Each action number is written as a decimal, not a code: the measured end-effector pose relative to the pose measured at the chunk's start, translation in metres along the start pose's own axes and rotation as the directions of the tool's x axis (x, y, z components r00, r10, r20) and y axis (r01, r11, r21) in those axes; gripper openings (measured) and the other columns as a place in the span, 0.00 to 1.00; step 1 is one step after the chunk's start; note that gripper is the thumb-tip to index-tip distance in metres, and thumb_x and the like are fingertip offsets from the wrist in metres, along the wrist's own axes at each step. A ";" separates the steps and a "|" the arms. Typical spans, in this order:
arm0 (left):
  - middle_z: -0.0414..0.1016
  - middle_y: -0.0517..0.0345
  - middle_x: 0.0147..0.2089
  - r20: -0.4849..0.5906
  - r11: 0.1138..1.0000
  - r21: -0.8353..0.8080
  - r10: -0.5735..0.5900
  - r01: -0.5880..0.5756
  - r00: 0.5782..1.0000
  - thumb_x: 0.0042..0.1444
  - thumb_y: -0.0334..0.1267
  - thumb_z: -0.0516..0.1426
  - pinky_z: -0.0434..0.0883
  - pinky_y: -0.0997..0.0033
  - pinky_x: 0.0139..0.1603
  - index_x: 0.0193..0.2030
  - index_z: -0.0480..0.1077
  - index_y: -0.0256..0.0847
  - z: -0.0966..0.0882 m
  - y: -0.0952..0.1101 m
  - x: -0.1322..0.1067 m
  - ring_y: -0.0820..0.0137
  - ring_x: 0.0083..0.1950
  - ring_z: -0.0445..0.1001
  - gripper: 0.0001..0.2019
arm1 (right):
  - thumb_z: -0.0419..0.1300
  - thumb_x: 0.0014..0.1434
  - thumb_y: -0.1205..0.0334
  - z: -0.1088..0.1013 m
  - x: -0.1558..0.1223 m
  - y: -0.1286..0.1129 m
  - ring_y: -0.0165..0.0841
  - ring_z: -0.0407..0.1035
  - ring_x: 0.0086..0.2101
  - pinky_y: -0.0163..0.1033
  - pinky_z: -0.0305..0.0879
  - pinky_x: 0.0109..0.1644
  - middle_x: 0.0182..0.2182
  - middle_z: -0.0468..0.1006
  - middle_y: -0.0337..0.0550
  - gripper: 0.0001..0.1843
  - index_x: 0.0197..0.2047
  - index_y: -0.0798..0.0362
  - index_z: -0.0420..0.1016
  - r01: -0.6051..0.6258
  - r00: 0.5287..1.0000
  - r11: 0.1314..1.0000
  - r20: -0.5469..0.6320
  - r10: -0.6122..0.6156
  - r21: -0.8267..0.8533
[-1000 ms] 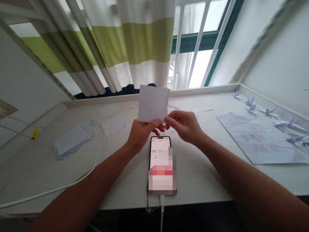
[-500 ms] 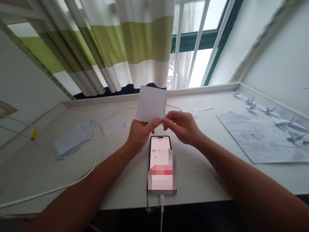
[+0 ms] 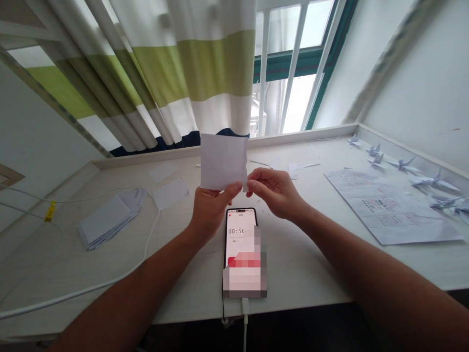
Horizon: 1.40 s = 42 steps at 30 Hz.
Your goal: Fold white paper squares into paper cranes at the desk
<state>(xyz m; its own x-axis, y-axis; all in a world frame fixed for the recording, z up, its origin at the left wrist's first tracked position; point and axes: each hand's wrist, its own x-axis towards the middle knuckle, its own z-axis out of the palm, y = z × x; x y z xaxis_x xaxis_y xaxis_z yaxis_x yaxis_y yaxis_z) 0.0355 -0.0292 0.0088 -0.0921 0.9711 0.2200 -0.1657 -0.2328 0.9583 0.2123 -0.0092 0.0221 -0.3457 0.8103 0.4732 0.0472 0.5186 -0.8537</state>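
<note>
A square of white paper (image 3: 223, 161) is held upright above the desk. My left hand (image 3: 209, 210) pinches its lower edge between thumb and fingers. My right hand (image 3: 275, 191) pinches its lower right corner. Just below both hands a phone (image 3: 241, 244) lies flat on the desk, its screen lit with a timer and a cable plugged into its near end.
A stack of white paper squares (image 3: 108, 220) and two loose squares lie at the left, with a white cable (image 3: 110, 281) looping by. A printed sheet (image 3: 388, 208) lies at the right. Several folded paper cranes (image 3: 406, 165) line the right wall. Curtain and window stand behind.
The paper has shifted slightly left and turned a little more upright between my fingers. The view has drifted a bit to the right.
</note>
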 end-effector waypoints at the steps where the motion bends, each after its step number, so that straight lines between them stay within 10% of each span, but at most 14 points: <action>1: 0.78 0.58 0.27 0.001 1.000 0.009 0.009 -0.009 1.000 0.47 0.42 0.74 0.66 0.71 0.27 0.30 0.81 0.39 0.000 0.000 0.000 0.73 0.28 0.69 0.11 | 0.64 0.65 0.58 0.000 0.000 0.000 0.32 0.75 0.31 0.41 0.73 0.38 0.29 0.80 0.41 0.09 0.35 0.54 0.79 0.003 1.000 1.000 -0.011 -0.003 0.003; 9: 0.83 0.55 0.35 0.085 1.000 -0.021 -0.020 0.022 0.996 0.47 0.43 0.74 0.70 0.71 0.31 0.35 0.82 0.40 -0.011 -0.001 0.007 0.69 0.35 0.75 0.12 | 0.64 0.63 0.61 0.002 0.001 -0.002 0.31 0.74 0.29 0.40 0.71 0.35 0.27 0.78 0.38 0.08 0.32 0.52 0.76 0.005 0.998 1.000 -0.061 -0.005 -0.002; 15: 0.86 0.49 0.47 0.252 0.996 -0.079 -0.025 0.046 0.967 0.51 0.47 0.72 0.76 0.57 0.55 0.44 0.83 0.39 -0.028 0.013 0.023 0.57 0.50 0.82 0.17 | 0.63 0.63 0.61 -0.004 0.002 -0.003 0.32 0.73 0.31 0.42 0.72 0.38 0.28 0.79 0.40 0.08 0.32 0.52 0.76 0.011 1.000 0.998 -0.017 -0.012 -0.068; 42: 0.85 0.46 0.46 0.144 0.990 0.077 -0.129 0.119 0.981 0.43 0.37 0.75 0.79 0.63 0.42 0.47 0.81 0.36 -0.020 0.017 0.012 0.59 0.45 0.83 0.22 | 0.65 0.64 0.58 0.001 -0.001 0.001 0.33 0.76 0.33 0.43 0.73 0.39 0.31 0.82 0.42 0.08 0.35 0.53 0.78 -0.028 0.998 0.989 0.044 0.034 -0.145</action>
<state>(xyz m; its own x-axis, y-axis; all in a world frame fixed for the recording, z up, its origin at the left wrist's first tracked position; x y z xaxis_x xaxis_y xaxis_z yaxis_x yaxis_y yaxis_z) 0.0116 -0.0221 0.0237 0.0725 0.9903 0.1187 -0.0999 -0.1112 0.9888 0.2118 -0.0093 0.0204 -0.3844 0.8150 0.4336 0.1926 0.5302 -0.8257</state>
